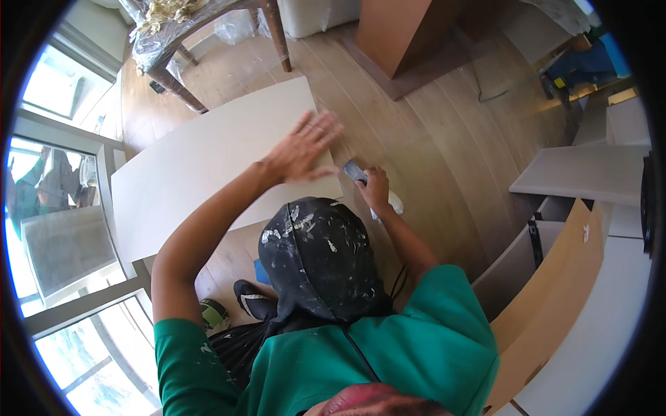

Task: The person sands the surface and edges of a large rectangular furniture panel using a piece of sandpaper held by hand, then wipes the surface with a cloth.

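Head view: a grey tool (355,171) is grasped in the right hand (375,188), with the fingers curled round its near end. The far end is left exposed beyond the grip and is directed up and to the left, toward the board (208,166). The tool is positioned just beside the right edge of the board; whether that edge is touched by it cannot be determined. A white wad (394,203) is seen beside the right hand, partly hidden by it; its material cannot be established.

Nothing is held by the left hand (305,149). Its fingers are extended and spread, and some blur is noted at their tips. It is placed over the right part of the board, with the fingertips reaching past the edge; contact with the surface cannot be confirmed. It is located near the tool, to the left of it.

The board, pale and flat, is laid low over the wooden floor (444,132), ahead of and to the left of a paint-spattered knee (319,256). A dark shoe (251,298) is observed to the left of the knee.

Beyond the board, wrapped furniture (276,35) and a brown cabinet (388,35) are recorded. Drawers (517,256) are noted on the right, and a co-worker (590,61) is partly visible at the upper right.
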Motion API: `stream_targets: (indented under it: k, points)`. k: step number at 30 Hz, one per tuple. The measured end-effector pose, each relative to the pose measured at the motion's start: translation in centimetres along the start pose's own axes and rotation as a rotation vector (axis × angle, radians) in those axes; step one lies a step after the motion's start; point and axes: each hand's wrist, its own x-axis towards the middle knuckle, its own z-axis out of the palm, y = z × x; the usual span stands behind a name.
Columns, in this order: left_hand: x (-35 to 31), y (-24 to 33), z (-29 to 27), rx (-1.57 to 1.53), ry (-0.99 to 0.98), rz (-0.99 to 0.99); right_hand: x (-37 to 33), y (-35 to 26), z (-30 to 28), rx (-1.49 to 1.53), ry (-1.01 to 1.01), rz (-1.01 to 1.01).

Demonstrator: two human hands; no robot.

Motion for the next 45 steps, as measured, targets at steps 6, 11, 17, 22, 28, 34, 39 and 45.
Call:
stream_targets:
  k: [6,11,17,22,28,34,39,45]
  points:
    - [0.1,0.8,0.9,-0.08,0.037,0.083,1.1,-1.8,-2.2,0.533,0.161,0.13]
    - [0.6,-3.8,0.7,0.034,0.138,-0.149,2.9,-3.5,-10.4,1.06,0.148,0.292]
    - [0.7,-7.7,1.2,0.029,0.222,-0.378,1.4,-6.9,-19.1,1.114,0.071,-0.096]
    - [0.8,-8.4,1.3,0.056,0.258,-0.448,-1.4,-11.3,-22.2,0.74,-0.037,-0.364]
    - [0.1,-9.3,2.4,0.09,0.302,-0.574,-5.4,-14.1,-19.9,0.554,-0.197,-0.479]
    - [0.1,-8.9,2.6,0.087,0.34,-0.578,-4.5,-14.3,-20.0,0.477,-0.245,-0.531]
    - [-0.1,-9.3,2.8,0.097,0.327,-0.6,1.1,-15.4,-18.0,0.5,-0.234,-0.562]
    - [0.0,-9.3,2.5,0.024,0.37,-0.588,16.0,-17.1,-12.1,0.419,-0.155,-0.565]
